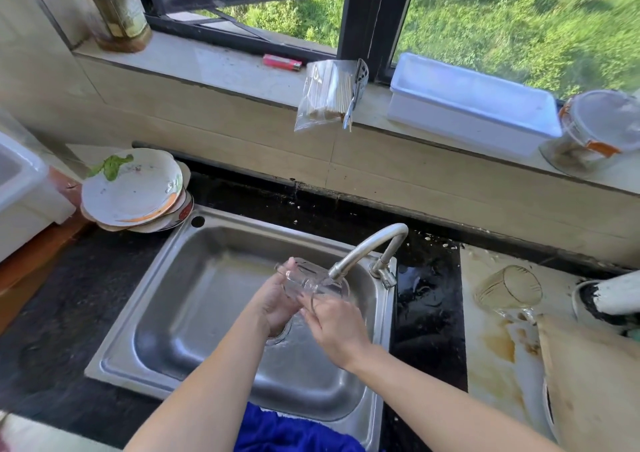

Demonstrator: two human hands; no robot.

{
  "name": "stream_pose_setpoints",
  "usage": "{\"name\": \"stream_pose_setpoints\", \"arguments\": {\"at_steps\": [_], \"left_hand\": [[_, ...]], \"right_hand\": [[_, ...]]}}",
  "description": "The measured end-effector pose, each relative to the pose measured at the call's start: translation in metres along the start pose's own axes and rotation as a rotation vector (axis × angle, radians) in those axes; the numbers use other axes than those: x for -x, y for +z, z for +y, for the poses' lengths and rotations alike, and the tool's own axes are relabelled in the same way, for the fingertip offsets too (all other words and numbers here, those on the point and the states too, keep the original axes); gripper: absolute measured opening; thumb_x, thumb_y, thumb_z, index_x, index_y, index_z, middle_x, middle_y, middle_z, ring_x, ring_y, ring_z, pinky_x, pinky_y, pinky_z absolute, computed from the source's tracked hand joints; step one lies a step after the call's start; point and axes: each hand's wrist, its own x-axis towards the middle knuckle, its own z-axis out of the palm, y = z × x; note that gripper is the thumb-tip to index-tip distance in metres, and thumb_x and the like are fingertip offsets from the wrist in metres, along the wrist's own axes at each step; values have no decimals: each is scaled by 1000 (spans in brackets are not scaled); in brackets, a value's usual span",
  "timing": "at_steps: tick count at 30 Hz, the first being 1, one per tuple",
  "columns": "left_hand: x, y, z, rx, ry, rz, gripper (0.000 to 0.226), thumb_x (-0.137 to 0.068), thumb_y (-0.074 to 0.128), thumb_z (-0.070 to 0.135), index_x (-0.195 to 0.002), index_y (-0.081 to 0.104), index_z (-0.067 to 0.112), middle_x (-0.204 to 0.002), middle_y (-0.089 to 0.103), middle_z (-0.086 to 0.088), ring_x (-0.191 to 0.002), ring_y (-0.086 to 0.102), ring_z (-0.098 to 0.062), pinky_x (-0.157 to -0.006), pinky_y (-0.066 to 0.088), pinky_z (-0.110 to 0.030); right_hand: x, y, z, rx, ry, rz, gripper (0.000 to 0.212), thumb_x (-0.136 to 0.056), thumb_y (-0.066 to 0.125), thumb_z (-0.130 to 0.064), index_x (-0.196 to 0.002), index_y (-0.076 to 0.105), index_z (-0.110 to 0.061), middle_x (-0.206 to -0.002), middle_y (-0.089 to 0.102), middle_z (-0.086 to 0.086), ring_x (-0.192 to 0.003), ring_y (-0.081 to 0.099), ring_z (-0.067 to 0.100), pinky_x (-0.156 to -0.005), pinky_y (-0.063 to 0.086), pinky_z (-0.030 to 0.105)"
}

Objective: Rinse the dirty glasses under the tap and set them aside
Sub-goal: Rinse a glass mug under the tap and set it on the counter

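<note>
Nearest me, at the sink's [194,299] front edge, a blue cloth [287,431] bunches up against the steel rim. Over the basin, right of its middle, my left hand [277,304] has its grip clamped on the clear glass [304,280], fingers curled up around its far side. The glass lies tipped on its side in the air above the sink's drain, touching the mouth of the tap [374,245]. My right hand [337,330] reaches in from the sink's right, fingertips against the glass. I cannot tell whether that grip is closed round it or only resting there.

The tap rises from the sink's right rim and arcs left over the basin. Right of the sink, on the pale stained part of the tabletop [491,347], stands a second glass [509,287] with a brownish film inside. At the sink's far left corner a stack of dirty plates [135,191] sits on the tabletop, a green leaf on the top one.

Beyond the sink, on the windowsill [214,60], lie a red lighter [281,62], a bag of chopsticks [323,94] hanging over the edge, and a white tray [474,105].
</note>
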Motion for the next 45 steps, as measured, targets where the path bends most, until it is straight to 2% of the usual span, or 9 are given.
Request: {"name": "stream_pose_setpoints", "arguments": {"at_steps": [6, 8, 12, 17, 22, 26, 33, 38, 45], "left_hand": [[-5, -2, -1, -100, 6, -8, 67, -71, 77, 51, -117, 56, 7, -114, 61, -21, -99, 57, -31, -92, 47, -45], [-3, 3, 4, -142, 3, -13, 57, -72, 74, 49, -107, 60, 6, -102, 65, -18, -87, 61, -29, -80, 50, -40], [-5, -9, 15, -138, 46, 107, 61, -57, 85, 42, -104, 63, 10, -111, 65, -21, -95, 62, -34, -90, 51, -49], [-9, 7, 7, -217, 3, 172, 22, -80, 72, 34, -84, 65, 13, -82, 66, -9, -66, 61, -23, -59, 52, -31], [-5, -2, 21, -400, 17, 292, 21, -79, 72, 26, -91, 67, 9, -77, 69, -9, -68, 63, -25, -66, 51, -33], [5, 10, 20, -425, -4, 161, 36, -75, 75, 38, -96, 69, 10, -83, 71, -8, -73, 65, -24, -68, 53, -33], [8, 2, 3, -144, 17, -7, 53, -80, 66, 48, -105, 68, 2, -103, 69, -18, -89, 66, -30, -85, 50, -40], [4, -10, 10, -104, 41, 56, 38, -87, 59, 40, -100, 65, 5, -87, 71, -13, -71, 68, -25, -68, 53, -35], [-1, -8, 12, -161, 30, 82, 39, -84, 65, 40, -103, 64, 6, -93, 70, -14, -77, 67, -26, -67, 54, -34]], "right_hand": [[2, -5, 9, 231, -157, 33, 28, -73, 74, -20, -101, 72, -17, -102, 72, -2, -101, 67, 19, -76, 56, 33], [-1, -5, 1, 285, -101, 57, 29, -70, 76, -22, -99, 72, -16, -99, 71, -2, -98, 66, 20, -72, 56, 34], [8, -9, 12, 196, -225, -80, 38, -83, 61, -12, -121, 64, -10, -123, 67, 5, -121, 58, 22, -90, 52, 40], [-6, -4, 6, 302, -130, -41, 35, -69, 65, -25, -103, 72, -17, -108, 69, -1, -98, 65, 22, -71, 53, 32], [13, -5, 20, 255, -305, -28, 44, -64, 78, -19, -108, 73, -19, -110, 71, -5, -105, 66, 15, -73, 55, 27], [-2, -3, 9, 302, -126, 14, 30, -86, 64, -32, -113, 71, -20, -104, 69, -3, -96, 64, 18, -75, 50, 30], [-2, -9, -11, -311, 193, -2, 36, -94, 52, -43, -113, 73, -20, -110, 73, -9, -93, 66, 11, -90, 51, 30], [11, -20, 15, -16, -141, -127, 37, -95, 55, -28, -127, 64, -14, -130, 64, 1, -126, 53, 16, -106, 43, 34], [11, -20, 17, 163, -198, -196, 42, -95, 50, -19, -136, 54, -14, -142, 53, 1, -137, 41, 19, -107, 34, 43]]}}
